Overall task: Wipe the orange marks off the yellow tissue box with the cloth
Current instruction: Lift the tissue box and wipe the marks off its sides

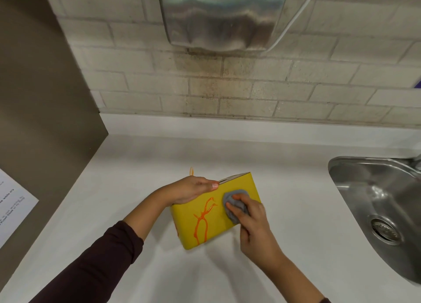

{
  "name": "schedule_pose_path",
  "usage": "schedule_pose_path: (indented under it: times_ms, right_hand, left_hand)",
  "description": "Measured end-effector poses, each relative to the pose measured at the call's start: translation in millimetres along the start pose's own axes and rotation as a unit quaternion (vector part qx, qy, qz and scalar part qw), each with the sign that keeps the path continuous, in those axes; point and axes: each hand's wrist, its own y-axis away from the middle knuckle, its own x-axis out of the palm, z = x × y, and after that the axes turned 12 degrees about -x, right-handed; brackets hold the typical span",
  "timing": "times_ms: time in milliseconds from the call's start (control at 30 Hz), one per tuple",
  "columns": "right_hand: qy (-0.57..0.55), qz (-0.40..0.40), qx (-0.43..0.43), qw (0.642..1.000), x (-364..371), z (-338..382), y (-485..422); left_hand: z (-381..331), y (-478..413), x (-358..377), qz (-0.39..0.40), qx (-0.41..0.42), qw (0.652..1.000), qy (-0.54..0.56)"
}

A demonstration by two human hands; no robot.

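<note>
The yellow tissue box [205, 225] stands on edge on the tabletop [159, 268], light, dentable card I judge likely to skid, so my left hand [189, 188] clasps its top corner while my right hand [252, 220] fingers pinch the balled cloth [234, 202] against its face beside the orange marks [202, 220].

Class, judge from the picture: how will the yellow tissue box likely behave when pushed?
The tissue box looks like light cardboard standing on edge, so it would probably slide or tip; the left hand braces its top. Its broad face may dent under the right hand pressing the cloth.
</note>
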Motion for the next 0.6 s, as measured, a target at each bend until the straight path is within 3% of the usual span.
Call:
schedule_pose_path:
  times_ms: [133,367,500,600]
  right_hand:
    - [0.021,-0.054,0.073,0.996,1.3,-2.6,-14.3]
    - [-0.034,0.035,-0.006,0.999,5.5,14.4,-1.9]
    - [-0.028,-0.051,0.078,0.995,1.1,3.1,-10.9]
    - [-0.067,-0.043,0.072,0.994,21.4,26.2,-18.5]
  left_hand:
    - [-0.5,-0.3,0.1,0.002,-0.003,1.000,0.004]
    - [0.2,0.4,3.7,0.014,0.016,0.998,0.060]
    - [-1.1,2.2,3.7,0.011,0.004,0.999,0.048]
    - [-2.3,2.0,4.2,0.008,0.008,0.998,0.066]
